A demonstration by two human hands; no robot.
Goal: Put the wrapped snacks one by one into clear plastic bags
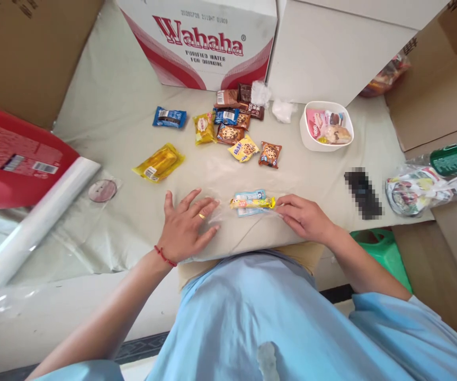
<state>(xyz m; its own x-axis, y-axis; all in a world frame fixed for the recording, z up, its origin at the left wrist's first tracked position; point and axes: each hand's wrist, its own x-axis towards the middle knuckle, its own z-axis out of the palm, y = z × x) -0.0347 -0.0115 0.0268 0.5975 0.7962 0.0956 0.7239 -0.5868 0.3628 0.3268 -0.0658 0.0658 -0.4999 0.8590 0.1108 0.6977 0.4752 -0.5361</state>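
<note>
A narrow yellow snack stick (266, 202) lies across light-blue snack packets (248, 212) near the table's front edge. Thin clear plastic (223, 207) spreads around them; whether it is a bag or loose film I cannot tell. My left hand (186, 225) lies palm down with its fingers spread, fingertips on the plastic left of the packets. At their right end my right hand (304, 216) pinches the edge of the plastic between thumb and fingers, close to the yellow stick's tip.
Wrapped cookies (230, 133) cluster ahead, with a yellow packet (159, 163) and a blue packet (169, 118) to their left. A white tub (311, 135) holds more snacks. Cartons (216, 47) line the back. A plastic roll (37, 225) lies left; a bagged bowl (409, 190) sits right.
</note>
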